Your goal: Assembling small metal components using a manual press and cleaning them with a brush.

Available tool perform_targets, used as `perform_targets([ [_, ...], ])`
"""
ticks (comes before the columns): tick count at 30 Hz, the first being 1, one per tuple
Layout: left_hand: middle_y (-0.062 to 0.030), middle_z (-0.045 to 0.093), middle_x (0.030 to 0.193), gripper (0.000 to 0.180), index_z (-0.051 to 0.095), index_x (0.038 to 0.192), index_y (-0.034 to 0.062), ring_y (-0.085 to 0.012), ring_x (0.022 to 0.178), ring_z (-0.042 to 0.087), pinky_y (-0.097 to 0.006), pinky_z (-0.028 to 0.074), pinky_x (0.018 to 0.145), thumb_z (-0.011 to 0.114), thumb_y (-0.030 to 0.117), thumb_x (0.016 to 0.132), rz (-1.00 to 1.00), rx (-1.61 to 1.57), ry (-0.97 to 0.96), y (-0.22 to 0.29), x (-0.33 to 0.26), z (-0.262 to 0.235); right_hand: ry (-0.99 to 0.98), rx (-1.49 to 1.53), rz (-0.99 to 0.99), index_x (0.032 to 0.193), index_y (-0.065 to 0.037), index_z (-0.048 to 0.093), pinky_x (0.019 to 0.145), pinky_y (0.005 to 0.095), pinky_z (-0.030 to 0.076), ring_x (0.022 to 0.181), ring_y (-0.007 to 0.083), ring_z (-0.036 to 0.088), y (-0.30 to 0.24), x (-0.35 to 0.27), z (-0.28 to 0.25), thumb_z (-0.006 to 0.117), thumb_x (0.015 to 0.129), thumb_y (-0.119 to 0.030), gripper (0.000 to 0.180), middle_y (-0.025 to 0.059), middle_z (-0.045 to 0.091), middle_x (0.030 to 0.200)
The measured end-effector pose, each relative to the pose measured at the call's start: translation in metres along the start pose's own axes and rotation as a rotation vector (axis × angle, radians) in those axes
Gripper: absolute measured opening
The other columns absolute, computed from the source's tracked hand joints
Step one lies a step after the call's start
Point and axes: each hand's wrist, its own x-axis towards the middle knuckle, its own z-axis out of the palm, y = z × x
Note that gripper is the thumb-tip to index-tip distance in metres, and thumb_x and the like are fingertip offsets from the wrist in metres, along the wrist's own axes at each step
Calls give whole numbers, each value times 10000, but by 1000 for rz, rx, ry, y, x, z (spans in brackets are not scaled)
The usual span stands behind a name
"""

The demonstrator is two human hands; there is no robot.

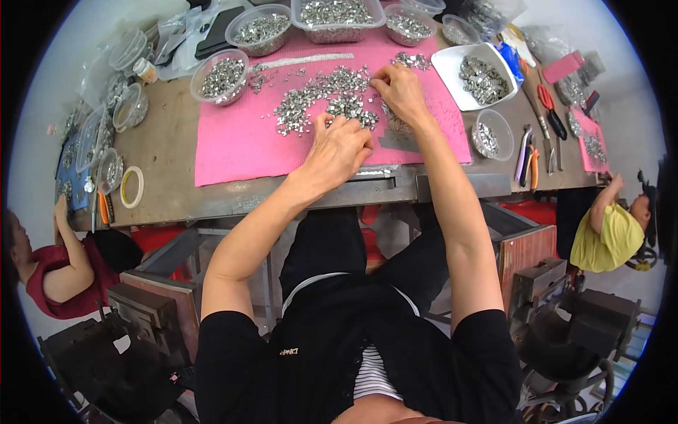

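Observation:
Small silvery metal pieces (304, 106) lie in loose heaps on a pink mat (233, 145). My left hand (335, 150) is at the near edge of the heap, its fingers bent and closed toward the pieces; what is between the fingertips is hidden. Farther right, my right hand (400, 90) reaches down at the heap's right side with thumb and fingers pinched together. Anything in that pinch is too small to make out. Beside my right wrist lies a flat grey metal strip (399, 143). A narrow metal rail (374, 172) runs along the bench's front edge, below my left hand.
Clear tubs of metal pieces (220, 78) line the mat's far side. At right stand a white tray (452, 74), a round tub (503, 134), pliers (524, 157) and red-handled scissors (552, 113). A tape roll (132, 187) lies at left. Other people sit at both sides.

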Motion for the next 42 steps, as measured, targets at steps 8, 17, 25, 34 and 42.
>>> perform_targets([
  [8, -106, 638, 806, 64, 630, 922, 13, -277, 806, 606, -402, 460, 778, 650, 70, 901, -170, -436, -41, 15, 0, -14, 30, 79, 44, 859, -33, 724, 784, 445, 528, 859, 341, 673, 1, -8, -6, 745, 823, -149, 124, 147, 701, 879],
  [17, -134, 575, 876, 86, 588, 924, 9, -313, 816, 553, -417, 448, 742, 647, 2, 862, -88, -424, 102, 35, -20, 3, 22, 42, -114, 893, -19, 689, 736, 432, 529, 815, 336, 671, -18, -27, -24, 688, 848, -119, 109, 152, 673, 855],
  [25, -118, 579, 883, 97, 605, 923, 24, -313, 825, 564, -416, 461, 754, 671, 19, 851, -4, -278, 150, 36, -20, 9, -133, 86, -204, 884, -2, 674, 680, 426, 493, 766, 340, 620, -38, -95, -48, 714, 847, -98, 110, 146, 589, 808],
  [34, -117, 584, 893, 131, 611, 935, 27, -313, 844, 593, -407, 495, 741, 699, 27, 839, 16, -220, 176, 43, -26, 10, -153, 161, -235, 871, -7, 687, 695, 430, 494, 779, 341, 616, -36, -99, -50, 698, 840, -65, 67, 139, 594, 812],
  [42, -88, 727, 925, 135, 722, 1001, 75, -270, 843, 649, -408, 453, 814, 702, 122, 875, 25, -80, 171, -1, 17, -3, -242, 163, -114, 887, 19, 589, 727, 470, 497, 811, 391, 613, -34, -103, -54, 662, 848, -57, 113, 188, 604, 827],
])
